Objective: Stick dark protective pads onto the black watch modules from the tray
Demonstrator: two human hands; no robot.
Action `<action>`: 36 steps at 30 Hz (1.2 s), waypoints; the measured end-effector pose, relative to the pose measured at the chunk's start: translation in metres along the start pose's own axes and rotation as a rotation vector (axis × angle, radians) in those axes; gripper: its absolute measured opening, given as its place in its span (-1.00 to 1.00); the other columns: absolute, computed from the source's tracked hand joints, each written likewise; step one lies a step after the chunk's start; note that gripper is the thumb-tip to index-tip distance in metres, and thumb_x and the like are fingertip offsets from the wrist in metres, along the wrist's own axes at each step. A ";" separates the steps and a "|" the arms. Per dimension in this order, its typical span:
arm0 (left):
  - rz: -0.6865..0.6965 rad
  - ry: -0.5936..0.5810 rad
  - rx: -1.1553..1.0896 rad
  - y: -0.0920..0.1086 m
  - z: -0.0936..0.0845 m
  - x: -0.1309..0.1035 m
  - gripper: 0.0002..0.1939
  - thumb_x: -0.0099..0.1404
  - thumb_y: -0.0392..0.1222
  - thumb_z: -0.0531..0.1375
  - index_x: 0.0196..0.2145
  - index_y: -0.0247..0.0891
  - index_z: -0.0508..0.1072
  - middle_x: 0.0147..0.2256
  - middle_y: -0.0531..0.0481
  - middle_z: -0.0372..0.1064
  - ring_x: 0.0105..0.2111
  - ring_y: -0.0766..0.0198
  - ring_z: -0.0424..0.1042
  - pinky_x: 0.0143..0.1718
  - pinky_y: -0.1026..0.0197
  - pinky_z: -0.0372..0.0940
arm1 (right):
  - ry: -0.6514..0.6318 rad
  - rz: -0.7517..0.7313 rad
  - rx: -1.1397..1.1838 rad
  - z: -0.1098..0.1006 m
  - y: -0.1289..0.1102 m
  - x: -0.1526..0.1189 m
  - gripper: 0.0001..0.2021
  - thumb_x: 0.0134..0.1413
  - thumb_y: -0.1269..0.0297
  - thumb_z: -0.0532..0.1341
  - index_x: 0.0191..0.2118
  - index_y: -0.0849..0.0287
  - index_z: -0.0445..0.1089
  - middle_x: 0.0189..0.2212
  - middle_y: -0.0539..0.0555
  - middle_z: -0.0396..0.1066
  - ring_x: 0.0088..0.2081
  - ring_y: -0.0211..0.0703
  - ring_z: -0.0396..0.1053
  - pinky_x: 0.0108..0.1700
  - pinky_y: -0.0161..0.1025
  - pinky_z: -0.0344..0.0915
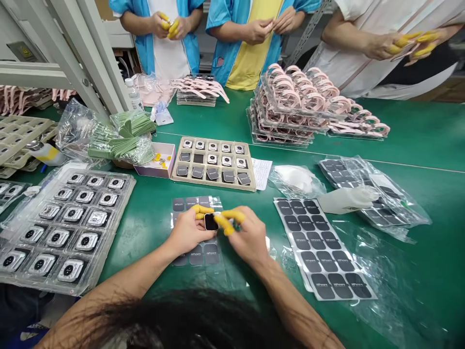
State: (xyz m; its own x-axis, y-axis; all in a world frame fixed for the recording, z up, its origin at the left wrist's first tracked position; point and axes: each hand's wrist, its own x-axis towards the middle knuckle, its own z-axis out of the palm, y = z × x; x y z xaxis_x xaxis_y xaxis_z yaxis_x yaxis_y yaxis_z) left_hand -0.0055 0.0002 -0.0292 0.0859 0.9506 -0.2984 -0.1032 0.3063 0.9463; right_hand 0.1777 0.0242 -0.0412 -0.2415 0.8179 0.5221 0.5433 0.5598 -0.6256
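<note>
My left hand [184,233], with yellow finger cots, grips a square smartwatch body [210,222] whose dark screen faces up. My right hand [249,236], also in yellow finger cots, has its fingers closed at the watch's right edge. A small whitish bit shows at those fingertips, too small to name. Beneath both hands lies a clear sheet of dark square stickers [196,255], partly covered by the left hand. Just beyond them stands a beige tray [174,178] with watch bodies in its back rows and pieces bearing dark square stickers along its front row.
A tray of watch bodies [119,213] lies at left, a sticker sheet [303,247] at right beside a white squeeze bottle [341,201]. Green straps [127,145], a small box [154,170] and stacked trays of pink straps [286,104] stand farther back. Several co-workers handle small parts opposite.
</note>
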 end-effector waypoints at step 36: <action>-0.158 0.177 -0.429 0.031 -0.011 0.009 -0.47 -0.08 -0.50 0.57 -0.14 -0.32 0.57 -0.21 -0.07 0.68 -0.30 0.26 0.61 -0.11 0.15 0.50 | -0.195 -0.147 0.070 -0.014 0.005 -0.025 -0.78 0.36 0.48 0.27 -0.07 0.00 0.59 -0.17 0.11 0.59 -0.06 0.06 0.50 -0.04 0.02 0.46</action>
State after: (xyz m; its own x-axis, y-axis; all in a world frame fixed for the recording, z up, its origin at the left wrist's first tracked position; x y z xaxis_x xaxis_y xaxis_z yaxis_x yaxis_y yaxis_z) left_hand -0.0187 0.0190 -0.0042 -0.0322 0.8734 -0.4859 -0.5050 0.4053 0.7620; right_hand 0.1981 0.0050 -0.0492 -0.4684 0.7334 0.4927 0.4354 0.6768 -0.5936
